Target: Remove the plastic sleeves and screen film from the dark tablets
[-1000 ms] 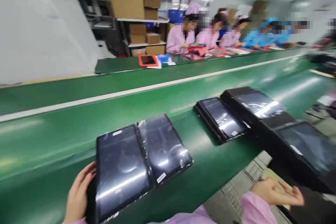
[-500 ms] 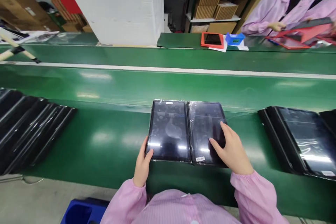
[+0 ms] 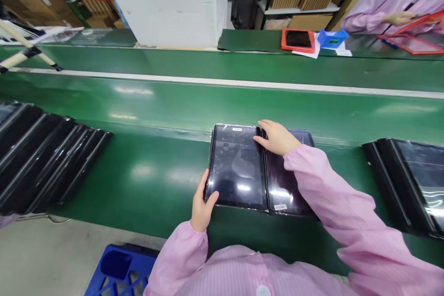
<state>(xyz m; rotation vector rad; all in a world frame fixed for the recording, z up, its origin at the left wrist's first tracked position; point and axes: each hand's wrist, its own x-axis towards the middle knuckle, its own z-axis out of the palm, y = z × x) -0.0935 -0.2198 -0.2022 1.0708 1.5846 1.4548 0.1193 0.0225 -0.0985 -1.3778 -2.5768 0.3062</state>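
Note:
Two black tablets in clear plastic film lie side by side on the green conveyor belt (image 3: 163,166), a left one (image 3: 236,166) and a right one (image 3: 289,180). My left hand (image 3: 203,201) grips the lower left edge of the left tablet, thumb on the screen. My right hand (image 3: 274,138) lies across the top of the seam between the tablets, its fingers on the left tablet's upper right corner. My pink striped sleeve hides much of the right tablet.
Rows of film-wrapped black tablets (image 3: 52,157) stand overlapped on the belt to my left, and more (image 3: 402,180) to my right. A blue plastic crate (image 3: 121,270) sits on the floor below. Beyond the belt, a co-worker's hand (image 3: 398,18) works near orange frames (image 3: 412,44).
My right hand has slid from the lower part of the right tablet up to the top of the seam. The view has turned slightly, and the tablets stay side by side.

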